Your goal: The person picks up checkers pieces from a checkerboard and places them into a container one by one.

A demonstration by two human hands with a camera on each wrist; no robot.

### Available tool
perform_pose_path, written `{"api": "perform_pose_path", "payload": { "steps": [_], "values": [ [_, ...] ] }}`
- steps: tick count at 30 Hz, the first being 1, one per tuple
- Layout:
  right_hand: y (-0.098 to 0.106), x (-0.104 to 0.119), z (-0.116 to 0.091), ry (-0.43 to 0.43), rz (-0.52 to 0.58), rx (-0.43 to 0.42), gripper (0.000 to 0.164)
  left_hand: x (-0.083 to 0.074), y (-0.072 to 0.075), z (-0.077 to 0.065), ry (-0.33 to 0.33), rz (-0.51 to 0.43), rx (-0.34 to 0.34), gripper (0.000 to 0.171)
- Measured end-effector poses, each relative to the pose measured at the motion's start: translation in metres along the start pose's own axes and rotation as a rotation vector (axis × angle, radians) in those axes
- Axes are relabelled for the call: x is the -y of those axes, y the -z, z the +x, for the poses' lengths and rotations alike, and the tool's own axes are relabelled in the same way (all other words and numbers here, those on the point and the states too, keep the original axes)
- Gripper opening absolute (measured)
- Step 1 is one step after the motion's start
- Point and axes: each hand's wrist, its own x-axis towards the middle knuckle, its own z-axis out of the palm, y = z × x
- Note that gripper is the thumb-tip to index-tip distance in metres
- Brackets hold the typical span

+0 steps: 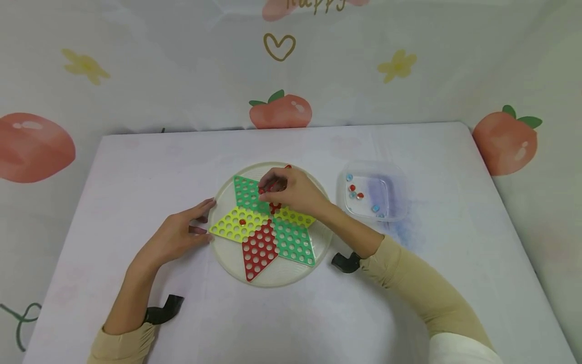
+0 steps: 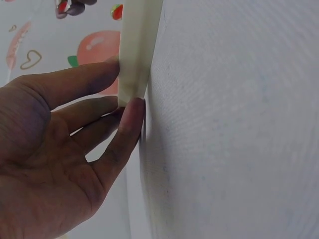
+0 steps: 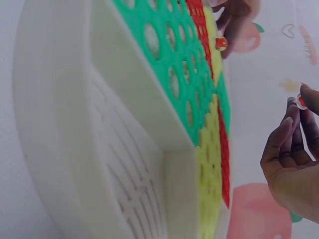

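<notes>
A round white Chinese checkers board (image 1: 263, 275) lies on the table, with a green, yellow and red star of holes. My left hand (image 1: 177, 235) touches its left rim, fingers and thumb spread along the edge; the left wrist view shows the fingertips (image 2: 133, 112) against the side. Above the far part of the board, my right hand (image 1: 295, 192) pinches a red-and-clear marble (image 3: 301, 102) between thumb and fingertips. One red marble (image 1: 242, 222) sits on the left yellow point. Another red piece (image 1: 288, 167) shows at the far red point, which the right hand partly covers.
Right of the board stands a clear plastic box (image 1: 395, 202) with several red and blue marbles (image 1: 352, 188). A white cloth covers the table (image 1: 291, 328). Behind it hangs a backdrop (image 1: 182, 76) printed with fruit and flowers.
</notes>
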Motion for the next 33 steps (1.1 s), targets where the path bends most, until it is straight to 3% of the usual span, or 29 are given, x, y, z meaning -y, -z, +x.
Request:
{"api": "perform_pose_path", "payload": {
  "steps": [11, 33],
  "values": [
    [0.016, 0.006, -0.012, 0.017, 0.073, -0.043, 0.016, 0.0, -0.001, 0.001, -0.002, 0.014, -0.009, 0.079],
    [0.054, 0.013, -0.042, -0.025, 0.187, -0.208, 0.023, 0.008, -0.007, 0.002, -0.013, 0.03, -0.021, 0.08]
  ]
}}
